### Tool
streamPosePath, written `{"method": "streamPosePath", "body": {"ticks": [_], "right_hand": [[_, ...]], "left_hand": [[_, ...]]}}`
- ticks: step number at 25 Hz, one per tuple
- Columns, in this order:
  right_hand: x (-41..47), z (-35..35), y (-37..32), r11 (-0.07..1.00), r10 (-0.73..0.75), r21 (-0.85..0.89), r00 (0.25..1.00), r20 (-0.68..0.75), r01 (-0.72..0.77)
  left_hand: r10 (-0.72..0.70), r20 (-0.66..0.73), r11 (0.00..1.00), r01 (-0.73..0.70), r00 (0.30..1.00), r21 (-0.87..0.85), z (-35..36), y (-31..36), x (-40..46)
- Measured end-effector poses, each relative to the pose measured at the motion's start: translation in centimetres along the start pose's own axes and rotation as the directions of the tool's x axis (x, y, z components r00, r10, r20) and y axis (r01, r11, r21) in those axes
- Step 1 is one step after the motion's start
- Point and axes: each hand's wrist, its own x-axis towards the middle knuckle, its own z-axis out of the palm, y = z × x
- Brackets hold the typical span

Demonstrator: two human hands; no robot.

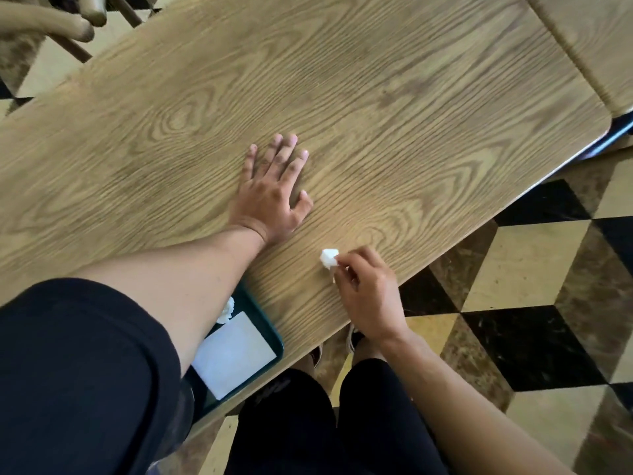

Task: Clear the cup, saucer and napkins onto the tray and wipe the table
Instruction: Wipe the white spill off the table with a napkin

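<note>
while the left hand (272,197) lies flat, fingers spread, mid-desk on the wood-grain desk (394,80), the right hand (368,293) pinches a small white crumpled napkin (329,258) near the desk's near edge. the left arm half hides the dark green tray (274,332) with a white paper sheet (234,353).

Black short sleeve (85,354), black trousers (284,423), dark shoes (354,337) with white soles, bare forearms

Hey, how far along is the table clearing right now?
Mostly done, it seems: a crumpled napkin already lies on the tray, whose other contents the left arm hides; no cup or saucer stands on the visible table. In hand: the right hand pinches a small white wad, while the left hand rests flat. Left: that wad goes on the tray.
</note>
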Motion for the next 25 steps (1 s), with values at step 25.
{"method": "streamPosePath", "body": {"ticks": [25], "right_hand": [[7.8,-5.9,-2.5,0.948,0.094,0.241,0.902,0.42,-0.21]], "left_hand": [[-0.478,0.118,0.858,0.491,0.871,-0.15,-0.6,14.4,-14.5]]}}
